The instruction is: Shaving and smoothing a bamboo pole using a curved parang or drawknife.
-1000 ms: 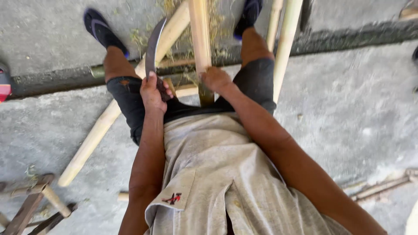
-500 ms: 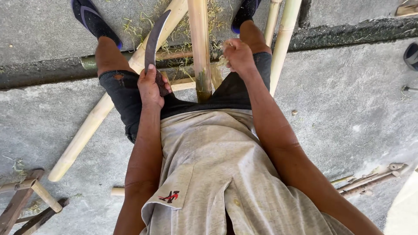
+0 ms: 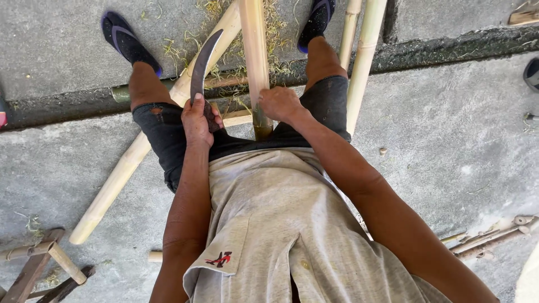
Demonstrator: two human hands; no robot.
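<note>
1. Left hand [image 3: 197, 120] is fisted on the handle of a curved knife [image 3: 201, 66], blade pointing away
2. Right hand [image 3: 279, 104] is wrapped around the upright bamboo pole [image 3: 254, 50] between the knees
3. Bamboo shavings [image 3: 185, 47] litter the concrete

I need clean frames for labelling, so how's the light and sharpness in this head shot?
Head view: even daylight, no glare; the left hand with the curved knife and the right hand on the bamboo pole are sharp; wide-angle stretch at the edges.
</note>
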